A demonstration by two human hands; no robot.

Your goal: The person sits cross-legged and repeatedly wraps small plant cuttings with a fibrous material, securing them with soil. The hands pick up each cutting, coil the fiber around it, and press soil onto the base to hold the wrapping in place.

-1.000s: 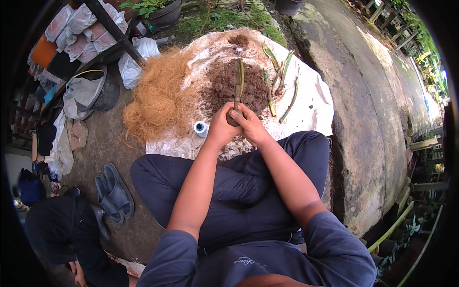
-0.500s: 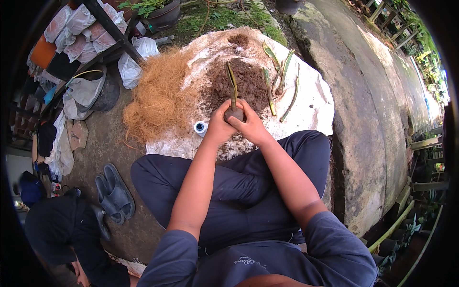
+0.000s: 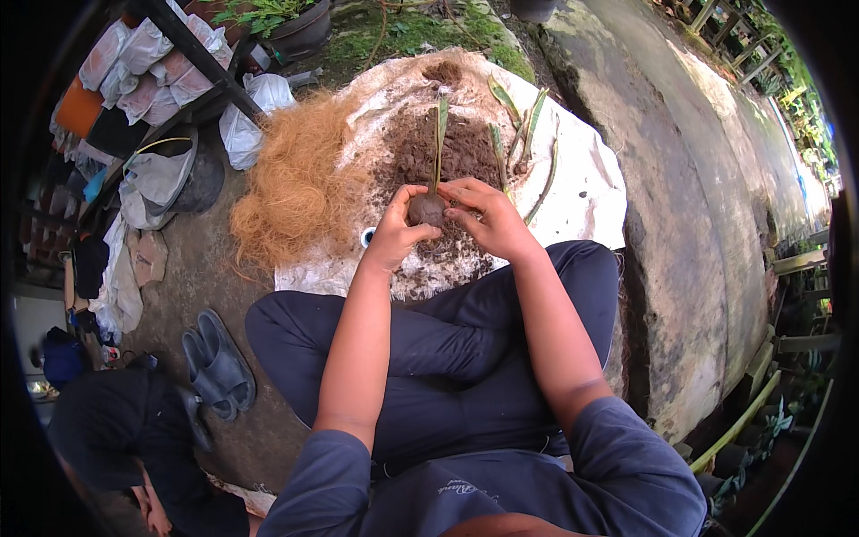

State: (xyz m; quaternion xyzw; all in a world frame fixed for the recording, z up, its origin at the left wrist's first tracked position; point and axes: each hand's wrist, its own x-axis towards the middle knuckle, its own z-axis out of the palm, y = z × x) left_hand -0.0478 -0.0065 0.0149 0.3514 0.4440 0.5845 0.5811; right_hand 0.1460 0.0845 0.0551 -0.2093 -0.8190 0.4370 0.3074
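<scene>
Left hand (image 3: 394, 234) and right hand (image 3: 490, 217) clasp a smooth, round mud ball (image 3: 427, 210) with a stiff green leaf (image 3: 441, 134) sticking up, before crumbly soil (image 3: 470, 148) on a white sheet (image 3: 586, 192), bare along its right edge, stringy tan fiber (image 3: 300, 188) left, dark bucket (image 3: 204, 182) holding pale crumpled sacking (image 3: 154, 183), farther dark pot (image 3: 302, 33) containing leafy plant (image 3: 261, 12).

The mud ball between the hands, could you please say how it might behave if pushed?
The mud ball looks rounded, so it may roll; the long attached leaf could unbalance it. Its moist-looking surface might dent.
</scene>
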